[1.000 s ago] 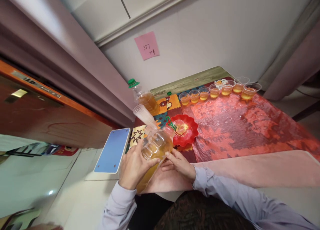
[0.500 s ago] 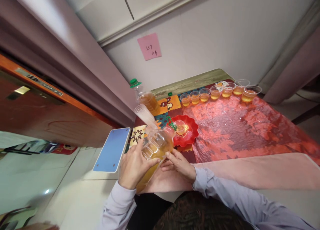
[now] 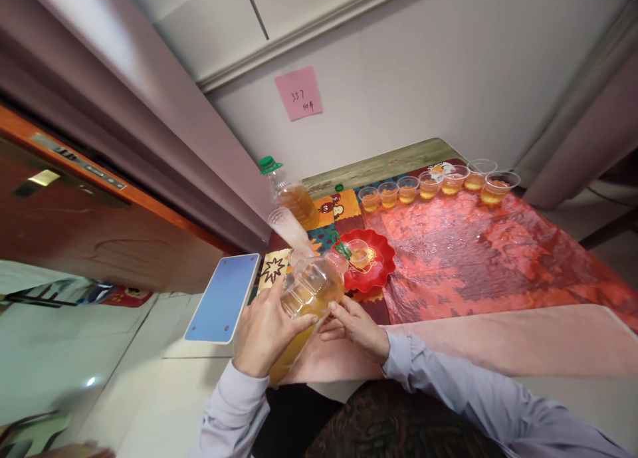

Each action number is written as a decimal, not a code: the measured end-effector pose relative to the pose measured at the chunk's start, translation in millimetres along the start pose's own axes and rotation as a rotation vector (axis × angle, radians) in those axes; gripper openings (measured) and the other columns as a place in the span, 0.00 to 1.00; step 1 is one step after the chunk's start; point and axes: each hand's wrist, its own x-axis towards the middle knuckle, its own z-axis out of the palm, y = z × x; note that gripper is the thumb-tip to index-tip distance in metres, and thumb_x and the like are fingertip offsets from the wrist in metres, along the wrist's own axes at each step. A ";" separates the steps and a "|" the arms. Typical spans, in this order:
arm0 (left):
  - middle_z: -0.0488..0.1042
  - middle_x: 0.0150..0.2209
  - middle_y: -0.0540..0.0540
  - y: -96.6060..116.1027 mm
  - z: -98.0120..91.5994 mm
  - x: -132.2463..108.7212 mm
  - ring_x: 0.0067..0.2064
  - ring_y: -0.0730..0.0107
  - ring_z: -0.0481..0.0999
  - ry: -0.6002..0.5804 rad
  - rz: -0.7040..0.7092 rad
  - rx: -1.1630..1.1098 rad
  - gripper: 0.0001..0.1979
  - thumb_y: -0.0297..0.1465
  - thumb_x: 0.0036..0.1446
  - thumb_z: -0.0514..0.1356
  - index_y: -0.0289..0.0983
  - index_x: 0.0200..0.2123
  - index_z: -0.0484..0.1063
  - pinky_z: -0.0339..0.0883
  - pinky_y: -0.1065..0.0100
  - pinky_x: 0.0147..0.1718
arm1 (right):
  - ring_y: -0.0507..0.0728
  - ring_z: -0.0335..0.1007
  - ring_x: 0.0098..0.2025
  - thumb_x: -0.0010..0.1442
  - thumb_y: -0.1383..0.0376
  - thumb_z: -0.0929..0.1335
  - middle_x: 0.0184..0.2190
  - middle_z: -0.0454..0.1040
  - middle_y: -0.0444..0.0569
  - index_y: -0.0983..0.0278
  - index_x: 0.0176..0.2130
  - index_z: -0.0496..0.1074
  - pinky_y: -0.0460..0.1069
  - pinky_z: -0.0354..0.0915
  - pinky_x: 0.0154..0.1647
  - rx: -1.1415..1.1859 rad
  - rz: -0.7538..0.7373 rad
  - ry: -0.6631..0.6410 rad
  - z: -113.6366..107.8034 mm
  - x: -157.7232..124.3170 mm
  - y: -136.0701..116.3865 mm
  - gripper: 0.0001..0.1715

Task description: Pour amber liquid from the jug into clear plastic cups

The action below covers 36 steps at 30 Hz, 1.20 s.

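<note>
Bottle (image 3: 310,292): tilted, mouth at near-left rim of red plate (image 3: 386,264), over small cup (image 3: 357,252) standing on plate. Left hand (image 3: 263,332) wrapped round bottle body. Right hand (image 3: 355,325): fingers and thumb braced on bottle's lower side. Judged heavy, about half full, with thin, smooth plastic wall and shifting liquid. Hold at wide mid-body, support underneath.

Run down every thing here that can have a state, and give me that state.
held bottle, tilted toward the red dish, part full of amber liquid
left hand, gripping the held bottle
right hand, holding its other side
capped bottle, green cap on, part full
dish cup, upright, fill unclear
row of cups, upright, part filled with amber liquid
</note>
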 end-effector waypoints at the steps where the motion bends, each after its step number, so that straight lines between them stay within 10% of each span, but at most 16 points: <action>1: 0.77 0.65 0.35 0.1 0.0 -0.1 0.65 0.43 0.78 -0.001 0.002 0.002 0.48 0.49 0.51 0.74 0.39 0.71 0.64 0.73 0.49 0.61 | 0.58 0.84 0.40 0.57 0.36 0.77 0.45 0.81 0.49 0.59 0.57 0.69 0.57 0.81 0.48 -0.001 0.002 -0.001 0.0 -0.1 -0.3 0.43; 36: 0.77 0.65 0.35 3.8 -0.7 0.9 0.65 0.43 0.78 0.008 -0.030 -0.023 0.49 0.49 0.48 0.75 0.40 0.70 0.66 0.74 0.50 0.61 | 0.55 0.83 0.38 0.55 0.35 0.77 0.44 0.80 0.48 0.60 0.56 0.70 0.54 0.81 0.45 -0.015 -0.019 0.007 -0.5 0.1 -1.4 0.44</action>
